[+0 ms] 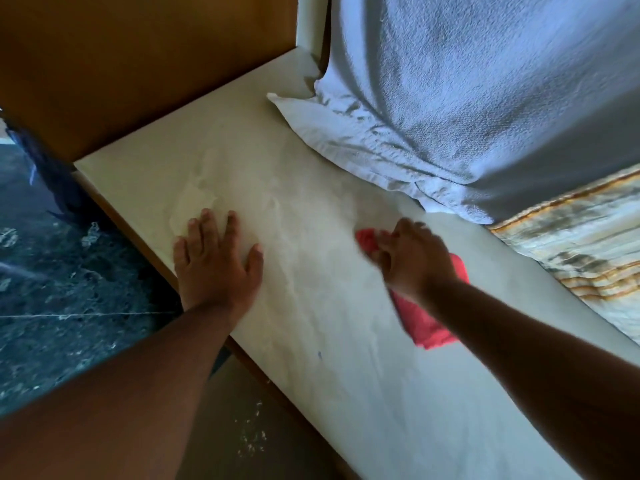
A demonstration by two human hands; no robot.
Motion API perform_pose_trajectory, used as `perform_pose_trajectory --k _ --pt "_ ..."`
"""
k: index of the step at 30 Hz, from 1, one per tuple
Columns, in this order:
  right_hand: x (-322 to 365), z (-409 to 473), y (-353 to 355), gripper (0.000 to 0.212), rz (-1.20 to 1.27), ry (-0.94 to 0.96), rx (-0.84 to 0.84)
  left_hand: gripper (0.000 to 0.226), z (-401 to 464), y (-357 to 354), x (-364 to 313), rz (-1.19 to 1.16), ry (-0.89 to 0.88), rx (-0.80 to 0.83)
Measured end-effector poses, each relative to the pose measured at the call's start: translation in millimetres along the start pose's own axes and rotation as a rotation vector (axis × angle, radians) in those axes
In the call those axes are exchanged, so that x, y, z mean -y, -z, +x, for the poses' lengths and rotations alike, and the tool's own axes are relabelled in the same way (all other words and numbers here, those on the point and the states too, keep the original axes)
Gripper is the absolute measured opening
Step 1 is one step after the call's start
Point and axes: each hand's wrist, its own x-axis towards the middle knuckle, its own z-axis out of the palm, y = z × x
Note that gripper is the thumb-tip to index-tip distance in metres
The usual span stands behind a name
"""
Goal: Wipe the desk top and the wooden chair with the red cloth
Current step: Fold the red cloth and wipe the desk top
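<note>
The pale cream desk top (311,306) runs from upper left to lower right, with smeared dusty patches near its left end. My left hand (216,263) lies flat on it near the front edge, fingers spread, holding nothing. My right hand (412,258) presses the red cloth (429,323) onto the desk's middle; the cloth sticks out past my fingertips and trails back under my wrist. The hand is slightly blurred. No wooden chair is in view.
A white towel (450,116) hangs at the back and drapes onto the desk. A striped cream-and-orange fabric (588,244) lies at the right. A brown wooden panel (138,64) bounds the desk's left end. Dark marble floor (69,289) lies below the front edge.
</note>
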Motion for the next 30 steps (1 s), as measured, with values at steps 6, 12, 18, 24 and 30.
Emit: perform_pose_trajectory --k 6,12,18,24,30 --pt "90 -101 -11 0.036 0.095 0.322 0.089 0.073 -1 1 -1 0.008 0.009 0.002" --pt "53 -86 0 0.033 0.015 0.034 0.017 0.072 1 1 0 0.018 0.002 0.006" --pt "88 -152 -11 0.035 0.194 0.298 0.077 0.073 -1 0 -2 0.0 0.006 0.007" --pt "41 -51 -14 0.039 0.046 -0.108 -0.02 0.073 2 -1 0 0.005 -0.008 -0.004" --pt "99 -144 -35 0.057 0.135 0.351 0.085 0.072 1 -1 0 0.005 0.002 0.016"
